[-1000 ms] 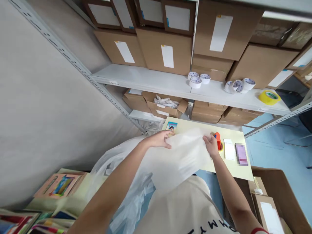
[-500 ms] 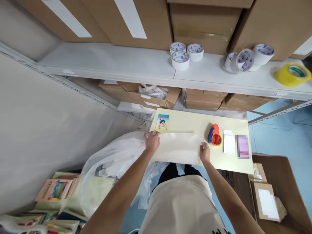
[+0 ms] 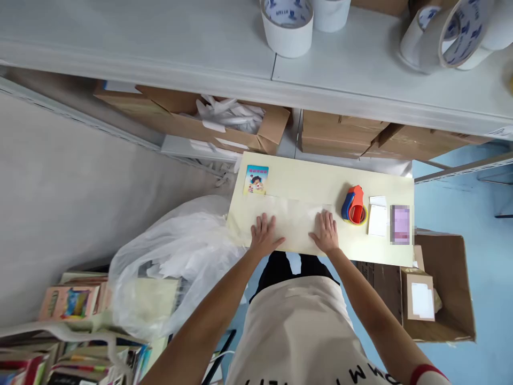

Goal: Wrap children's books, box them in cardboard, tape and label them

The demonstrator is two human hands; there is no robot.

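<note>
A thin, pale, translucent sheet (image 3: 294, 216) lies flat on the cream table (image 3: 304, 174). My left hand (image 3: 264, 235) rests on its left part with the fingers spread. On its right part lies my right hand (image 3: 326, 232), flat, fingers apart. Neither hand holds anything. Beyond my left hand is a small booklet (image 3: 256, 179) with a blue and yellow cover. To the right of my right hand stands an orange and blue tape dispenser (image 3: 355, 205). Past it are white cards (image 3: 377, 218) and a blurred purple item (image 3: 401, 224).
A grey shelf (image 3: 180, 51) with tape rolls (image 3: 287, 32) runs behind the table. Below it sits an open carton (image 3: 192, 125) of white pieces. A translucent plastic bag (image 3: 172, 267) and books (image 3: 72, 302) are at left. At right is a big cardboard box (image 3: 452, 283) holding parcels.
My hands have moved from the sheet's two ends inward and lie flat on it, fingers spread. The view has tilted down and come closer to the shelf.
</note>
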